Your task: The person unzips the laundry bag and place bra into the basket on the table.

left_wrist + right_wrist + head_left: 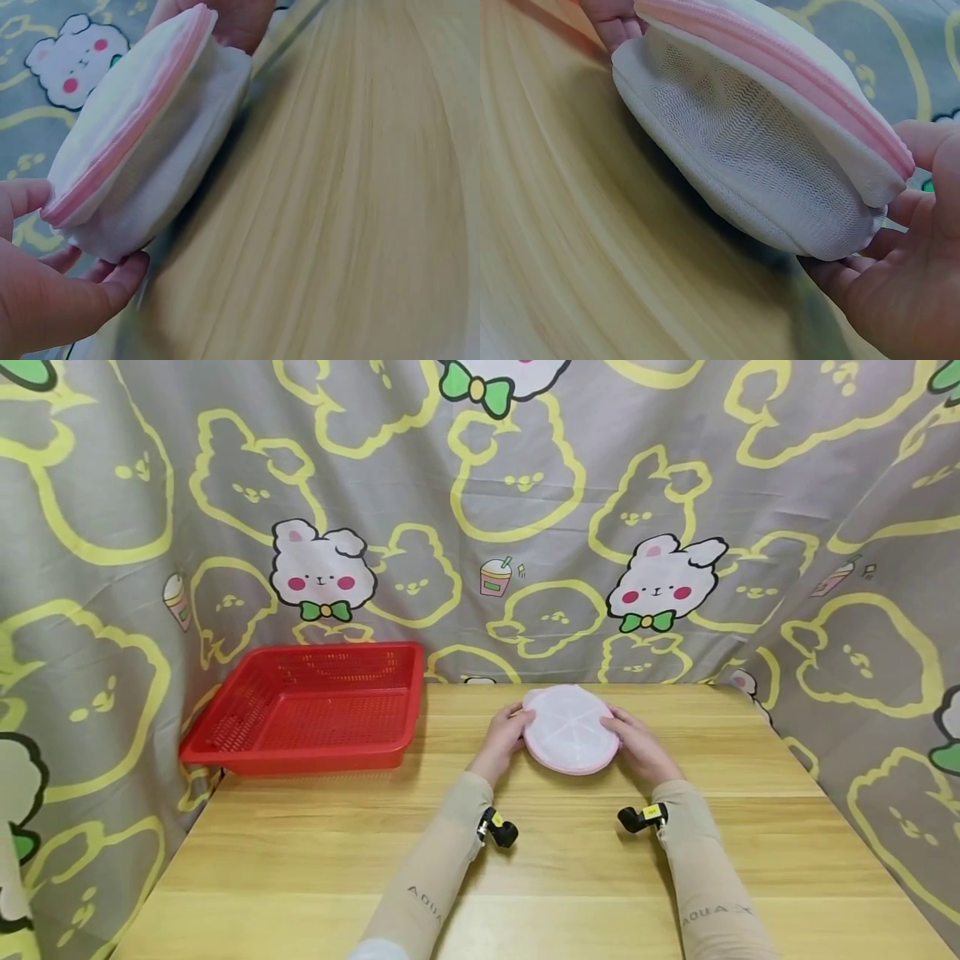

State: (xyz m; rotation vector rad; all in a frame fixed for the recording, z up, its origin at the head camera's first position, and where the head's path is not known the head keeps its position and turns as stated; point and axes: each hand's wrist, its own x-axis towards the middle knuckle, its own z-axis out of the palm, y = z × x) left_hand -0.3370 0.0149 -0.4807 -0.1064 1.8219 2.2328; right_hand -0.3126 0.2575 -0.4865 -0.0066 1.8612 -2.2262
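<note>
A round white mesh laundry bag (572,731) with a pink zipper edge is held between both hands over the far part of the table. My left hand (507,733) grips its left side, thumb on the upper face and fingers beneath, as the left wrist view also shows. On the opposite side my right hand (636,739) holds the rim the same way. The bag's soft mesh side wall (735,142) sags slightly below the pink zipper band (795,71) in the right wrist view. Its underside is hidden.
A red plastic basket (300,760) with perforated walls stands at the table's left, near the back. Behind the wooden table (555,893) hangs a grey curtain (420,468) with yellow outlines and white rabbits; it also runs along both sides.
</note>
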